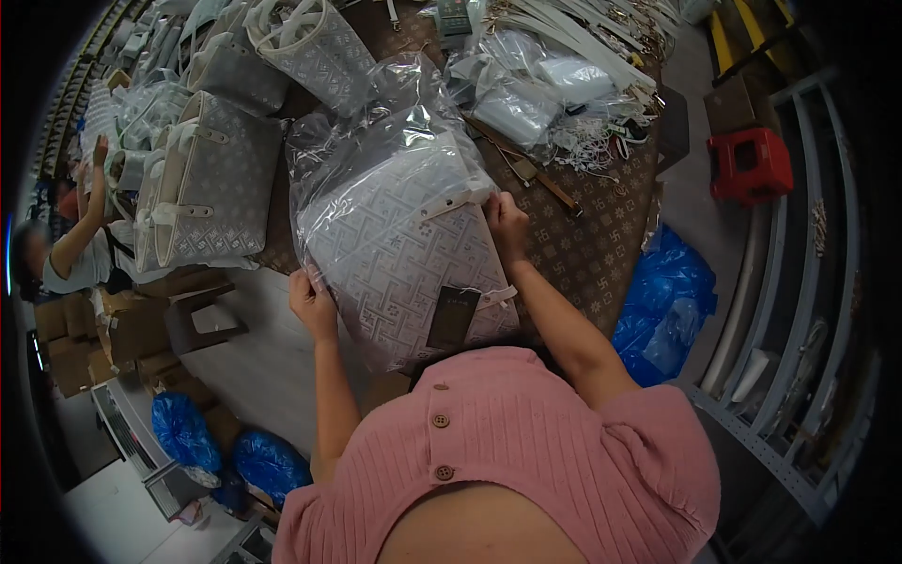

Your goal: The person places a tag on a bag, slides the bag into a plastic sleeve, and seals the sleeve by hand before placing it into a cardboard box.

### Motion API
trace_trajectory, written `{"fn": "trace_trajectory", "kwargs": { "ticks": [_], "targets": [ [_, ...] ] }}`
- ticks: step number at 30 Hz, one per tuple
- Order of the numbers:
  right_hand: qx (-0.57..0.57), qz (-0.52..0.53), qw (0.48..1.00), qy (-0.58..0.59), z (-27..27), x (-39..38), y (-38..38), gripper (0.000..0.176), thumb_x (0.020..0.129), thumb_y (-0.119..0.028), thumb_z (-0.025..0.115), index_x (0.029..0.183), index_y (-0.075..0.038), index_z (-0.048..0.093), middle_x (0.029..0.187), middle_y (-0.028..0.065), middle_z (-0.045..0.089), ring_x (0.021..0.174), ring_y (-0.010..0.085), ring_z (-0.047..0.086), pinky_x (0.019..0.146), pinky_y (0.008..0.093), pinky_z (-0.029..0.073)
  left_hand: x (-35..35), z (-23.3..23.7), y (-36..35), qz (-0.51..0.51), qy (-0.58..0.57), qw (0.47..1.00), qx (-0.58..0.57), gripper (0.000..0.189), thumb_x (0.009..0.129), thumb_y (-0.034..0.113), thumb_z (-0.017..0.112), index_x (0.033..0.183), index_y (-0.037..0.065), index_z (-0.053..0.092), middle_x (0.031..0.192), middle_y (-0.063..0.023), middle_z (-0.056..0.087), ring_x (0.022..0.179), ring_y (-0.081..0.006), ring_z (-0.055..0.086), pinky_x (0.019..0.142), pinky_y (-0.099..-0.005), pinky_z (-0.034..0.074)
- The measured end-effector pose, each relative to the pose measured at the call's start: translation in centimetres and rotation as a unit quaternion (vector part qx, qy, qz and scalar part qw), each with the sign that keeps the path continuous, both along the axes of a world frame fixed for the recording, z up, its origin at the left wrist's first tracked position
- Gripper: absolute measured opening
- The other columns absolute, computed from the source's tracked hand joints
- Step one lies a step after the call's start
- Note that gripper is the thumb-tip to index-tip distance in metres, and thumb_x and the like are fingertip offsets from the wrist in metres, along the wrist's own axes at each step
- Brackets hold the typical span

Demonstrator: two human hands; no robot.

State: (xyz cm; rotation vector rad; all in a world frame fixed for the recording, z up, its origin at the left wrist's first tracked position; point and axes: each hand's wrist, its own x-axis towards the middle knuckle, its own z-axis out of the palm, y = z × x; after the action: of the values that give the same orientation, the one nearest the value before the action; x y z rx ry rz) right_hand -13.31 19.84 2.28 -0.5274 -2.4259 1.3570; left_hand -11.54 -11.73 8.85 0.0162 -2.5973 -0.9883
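A pale patterned handbag (404, 254) lies in front of me, most of it covered by a clear plastic bag (324, 202). A dark tag (453, 318) hangs near its lower right corner. At the left edge, my left hand (313, 291) is closed, pinching the plastic. My right hand (508, 226) is curled closed against the right edge, near the bag's strap tab; its fingertips are partly hidden, and plastic appears to be gripped there.
More patterned handbags (221, 179) stand to the left. Plastic-wrapped pouches (517, 108) and pale straps (583, 42) lie behind on the brown patterned table (592, 244). A red stool (750, 164) and blue sack (667, 301) are at right. A co-worker (80, 240) is at far left.
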Motion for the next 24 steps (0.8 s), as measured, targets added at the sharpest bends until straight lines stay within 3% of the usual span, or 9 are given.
{"fn": "trace_trajectory", "kwargs": {
  "ticks": [2,6,9,12,14,17,22,24],
  "targets": [
    [-0.083,0.016,0.996,0.023,1.0,0.9,0.1,0.021,0.091,-0.020,0.047,0.098,-0.003,0.058,0.071,0.0149,0.060,0.067,0.0281,0.062,0.060,0.0320,0.048,0.5,1.0,1.2,0.003,0.041,0.998,-0.047,0.019,0.088,0.006,0.049,0.100,-0.005,0.058,0.082,-0.0126,0.057,0.074,-0.0209,0.055,0.069,-0.0279,0.044],
    [-0.173,0.081,0.975,0.113,2.6,3.6,0.8,0.020,0.089,-0.017,0.048,0.097,-0.002,0.057,0.082,0.0168,0.061,0.075,0.0326,0.061,0.064,0.0342,0.049,3.5,0.2,1.6,0.002,0.107,0.993,-0.045,0.019,0.089,0.007,0.047,0.099,-0.005,0.057,0.086,-0.0129,0.057,0.074,-0.0230,0.055,0.067,-0.0290,0.044],
    [-0.074,0.141,0.972,0.176,1.5,3.8,2.0,0.014,0.085,-0.008,0.050,0.095,-0.001,0.057,0.089,0.0155,0.062,0.079,0.0304,0.062,0.067,0.0330,0.049,4.3,-1.2,1.1,-0.020,0.063,0.997,-0.039,0.018,0.090,0.008,0.046,0.098,-0.005,0.057,0.089,-0.0136,0.057,0.076,-0.0242,0.055,0.068,-0.0306,0.044],
    [0.013,0.184,0.956,0.227,1.3,4.4,3.0,0.022,0.078,-0.001,0.054,0.099,-0.001,0.057,0.096,0.0154,0.062,0.085,0.0314,0.061,0.072,0.0338,0.050,5.2,-1.9,-0.1,0.002,-0.005,1.000,0.024,0.018,0.090,0.009,0.046,0.095,-0.005,0.057,0.084,-0.0162,0.057,0.071,-0.0295,0.055,0.066,-0.0330,0.045],
    [0.014,0.233,0.966,0.110,1.6,5.0,4.0,0.024,0.079,-0.004,0.052,0.103,-0.001,0.056,0.100,0.0186,0.059,0.087,0.0335,0.060,0.071,0.0361,0.050,6.6,-2.9,-0.9,-0.019,-0.057,0.995,-0.079,0.017,0.090,0.010,0.046,0.090,-0.004,0.056,0.077,-0.0187,0.056,0.065,-0.0346,0.053,0.062,-0.0347,0.045],
    [0.086,0.242,0.948,0.187,2.7,6.5,3.9,0.028,0.076,0.000,0.052,0.104,-0.001,0.056,0.102,0.0188,0.059,0.089,0.0340,0.060,0.073,0.0366,0.051,7.6,-1.2,-0.6,-0.023,-0.014,0.994,-0.102,0.017,0.090,0.011,0.046,0.089,-0.003,0.055,0.072,-0.0205,0.054,0.061,-0.0383,0.051,0.057,-0.0376,0.044],
    [0.043,0.263,0.955,0.132,3.3,7.9,5.4,0.033,0.071,0.005,0.051,0.103,0.001,0.056,0.100,0.0182,0.059,0.088,0.0345,0.060,0.075,0.0367,0.050,7.6,-1.9,-0.5,-0.037,0.013,0.998,-0.058,0.014,0.087,0.009,0.048,0.090,-0.002,0.056,0.075,-0.0219,0.056,0.065,-0.0390,0.055,0.056,-0.0392,0.044],
    [0.081,0.241,0.958,0.136,3.2,8.5,4.7,0.033,0.072,0.005,0.050,0.103,0.000,0.056,0.099,0.0180,0.059,0.087,0.0344,0.060,0.074,0.0363,0.051,7.8,-2.7,-1.3,-0.029,0.000,0.999,-0.034,0.013,0.085,0.007,0.049,0.091,-0.002,0.056,0.076,-0.0223,0.056,0.067,-0.0395,0.056,0.057,-0.0397,0.044]
  ]
}}
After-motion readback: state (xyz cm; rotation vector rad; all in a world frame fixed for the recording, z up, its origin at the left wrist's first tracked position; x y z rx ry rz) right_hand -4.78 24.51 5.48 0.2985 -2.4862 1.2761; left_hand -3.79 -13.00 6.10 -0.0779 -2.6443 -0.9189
